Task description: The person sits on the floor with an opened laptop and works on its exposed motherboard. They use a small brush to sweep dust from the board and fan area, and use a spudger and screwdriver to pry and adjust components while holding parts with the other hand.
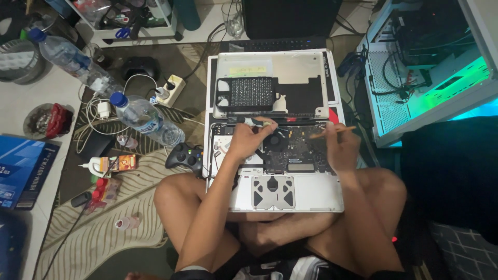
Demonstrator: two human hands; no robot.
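Opened laptop on crossed legs, bottom cover behind it, game controller at left, computer case at right.

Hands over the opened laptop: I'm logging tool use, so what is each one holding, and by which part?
The left hand holds a small screwdriver by its handle end. The right hand holds a thin orange stick near its lower end, tip over the laptop's board.

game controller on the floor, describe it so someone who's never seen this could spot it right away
Start at the opened silver laptop lying across the seated person's crossed legs. Go to its left edge, just above the person's left knee: the game controller lies there on the patterned rug. It is black and two-horned with small coloured buttons, unlike the clear blue-capped water bottle above it.
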